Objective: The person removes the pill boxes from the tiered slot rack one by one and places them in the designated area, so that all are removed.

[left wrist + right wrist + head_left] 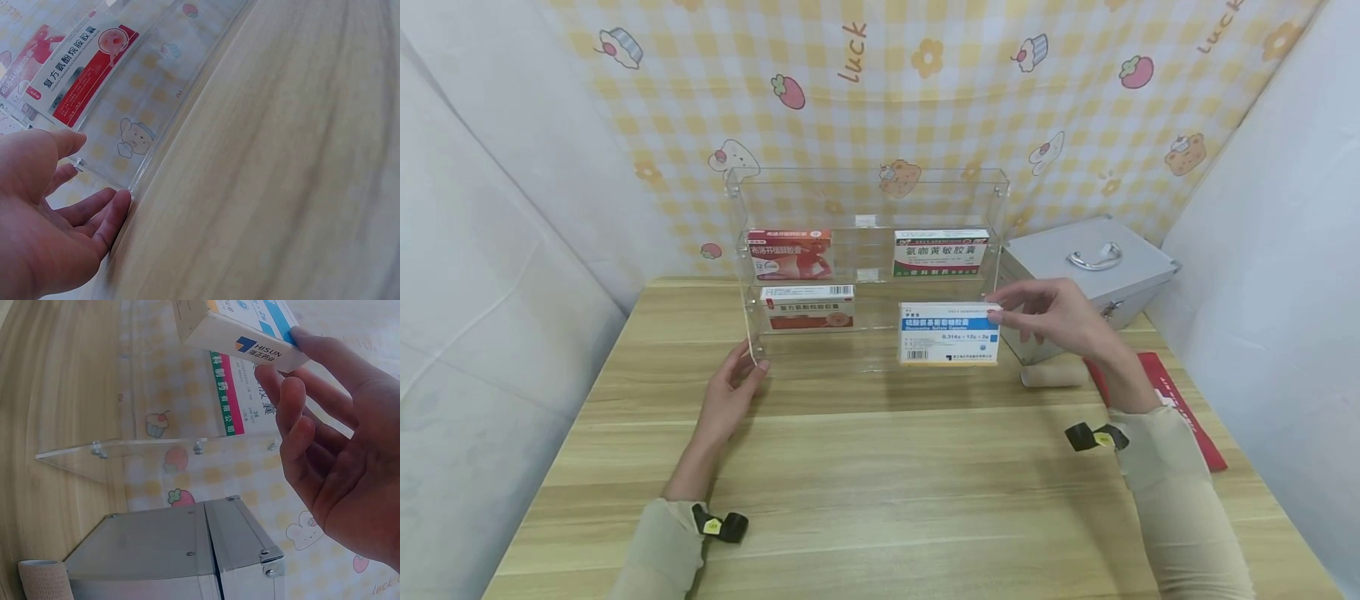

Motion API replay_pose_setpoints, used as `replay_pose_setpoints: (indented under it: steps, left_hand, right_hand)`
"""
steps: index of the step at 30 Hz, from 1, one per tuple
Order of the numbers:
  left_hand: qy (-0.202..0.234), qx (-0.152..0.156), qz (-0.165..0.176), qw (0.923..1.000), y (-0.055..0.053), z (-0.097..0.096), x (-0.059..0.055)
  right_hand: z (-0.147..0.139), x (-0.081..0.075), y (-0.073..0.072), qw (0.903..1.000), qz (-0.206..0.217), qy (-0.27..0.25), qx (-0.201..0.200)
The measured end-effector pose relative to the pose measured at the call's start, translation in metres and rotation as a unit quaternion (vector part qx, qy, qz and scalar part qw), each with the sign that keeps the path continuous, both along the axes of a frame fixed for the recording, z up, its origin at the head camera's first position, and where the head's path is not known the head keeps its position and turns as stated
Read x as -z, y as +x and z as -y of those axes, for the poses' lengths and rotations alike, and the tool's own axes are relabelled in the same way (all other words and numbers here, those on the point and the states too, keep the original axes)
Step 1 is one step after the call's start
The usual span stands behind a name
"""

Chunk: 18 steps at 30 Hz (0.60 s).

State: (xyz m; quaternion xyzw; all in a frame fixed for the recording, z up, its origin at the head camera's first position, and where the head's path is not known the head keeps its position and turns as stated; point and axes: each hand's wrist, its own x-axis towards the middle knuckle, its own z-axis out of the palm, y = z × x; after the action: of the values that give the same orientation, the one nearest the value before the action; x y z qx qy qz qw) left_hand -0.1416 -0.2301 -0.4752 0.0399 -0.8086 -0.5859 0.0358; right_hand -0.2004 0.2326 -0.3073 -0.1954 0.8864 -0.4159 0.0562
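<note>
"Sleeves (658, 546) in pale khaki come nearest, each with a small black camera (1081, 437) at the cuff. And past them?"

"The left hand (735, 389) grips the clear rack (865, 221) at its lower left corner, thumb in front, fingers bent round the edge."

"The right one?"

"The right hand (1055, 319) pinches the blue-and-white box (949, 337) by its upper right corner, thumb and forefinger held narrow; its other fingers curl loosely."

"How does that box look?"

"Flat, crisp-edged, mostly white. A broad blue band crosses the front, carrying Chinese characters above 'Glucosamine Sulfate Capsules'. There's a barcode low on the left, a yellow strip along the bottom, and HISUN beside a dark blue and orange mark on the end panel."

"Where is it?"

"Facing the person, before the rack's lower right part, below the green-and-white box (940, 257). I can't tell whether it touches the rack."

"And further off?"

"On the rack's left side a red box (790, 256) stands above a white-and-red box (808, 308). The silver case (1052, 254) sits right of the rack; a yellow-checked cloth (850, 108) hangs behind."
</note>
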Motion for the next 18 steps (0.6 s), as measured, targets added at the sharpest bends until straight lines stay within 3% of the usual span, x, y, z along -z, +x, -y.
replay_pose_setpoints:
  steps: [6, 18]
  left_hand:
    - [0.016, 0.005, 0.0, 0.9999, -0.002, 0.001, 0.002]
    - [0.003, -0.001, -0.002, 1.0, 0.001, 0.0, -0.001]
  right_hand:
    - [-0.009, 0.015, -0.008, 1.0, 0.002, -0.003, -0.007]
    - [-0.012, 0.02, -0.007, 0.9998, 0.018, 0.006, -0.012]
